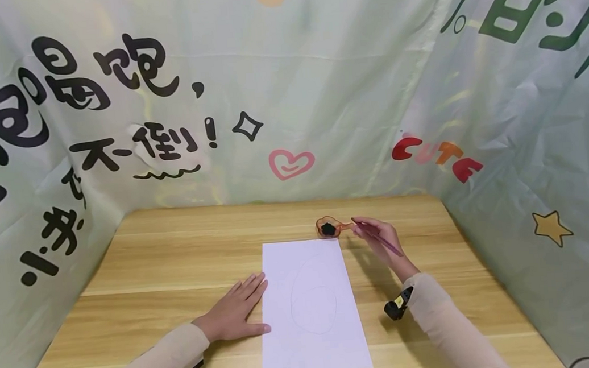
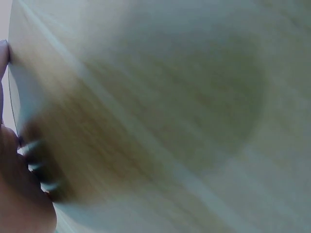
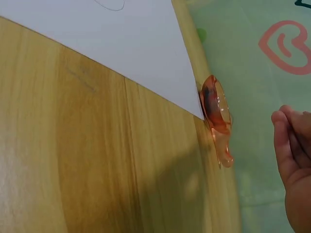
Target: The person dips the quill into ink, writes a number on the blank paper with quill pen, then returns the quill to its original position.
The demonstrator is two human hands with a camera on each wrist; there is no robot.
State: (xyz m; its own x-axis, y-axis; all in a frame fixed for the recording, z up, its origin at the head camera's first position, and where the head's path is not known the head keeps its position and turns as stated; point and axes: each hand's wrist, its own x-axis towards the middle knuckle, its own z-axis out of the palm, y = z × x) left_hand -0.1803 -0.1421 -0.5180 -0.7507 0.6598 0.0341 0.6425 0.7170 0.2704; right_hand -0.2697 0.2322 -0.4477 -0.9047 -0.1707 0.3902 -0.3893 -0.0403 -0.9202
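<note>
A white sheet of paper lies on the table, bearing a thin oval outline with a curve inside it. My left hand rests with fingers spread, its fingertips and thumb at the sheet's left edge. Past the sheet's far right corner sits an amber see-through dish with a short handle and black ink in it. My right hand pinches a thin purple paintbrush beside the dish's handle. In the right wrist view the dish stands at the paper's corner; the brush is hidden there.
The wooden table ends at the back against a pale green printed cloth, which also hangs on both sides. Both forearms wear beige sleeves, with a small black camera at the right wrist.
</note>
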